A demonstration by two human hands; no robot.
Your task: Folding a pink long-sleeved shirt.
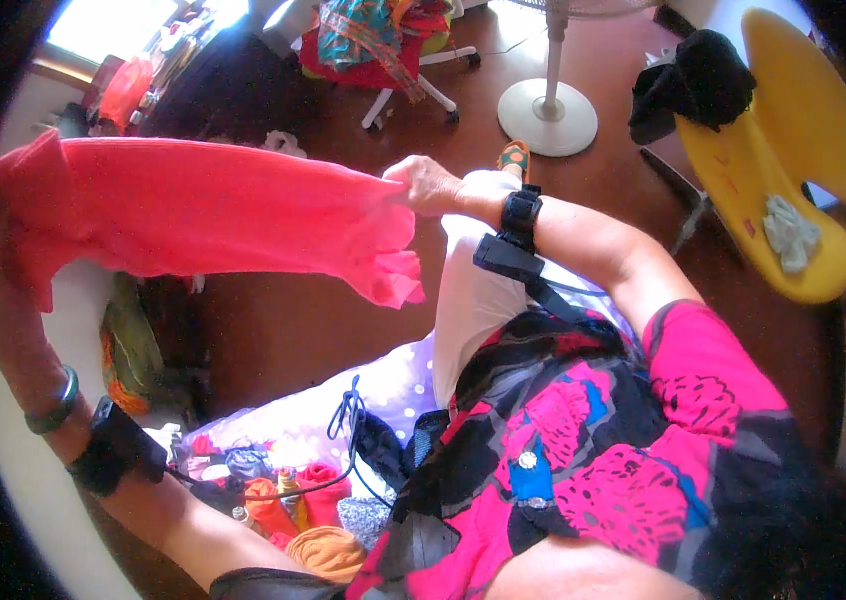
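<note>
A long pink-red knit garment (213,210) is stretched sideways in front of me between both hands; it looks like a sleeve or a legging leg, but I cannot tell which. At the far left, my left hand (3,225) holds one end; cloth hangs over it and hides most of its fingers. My right hand (425,185) is closed in a pinch on the upper corner of the other end. Below that grip the hem droops in loose, ruffled folds.
Rolled coloured clothes (328,550) and small bottles lie at lower left beside a purple dotted cloth (293,390). Ahead stand a white fan base (548,120) and a wheeled chair (413,70) piled with fabric. A yellow chair (753,200) at right carries a black cloth.
</note>
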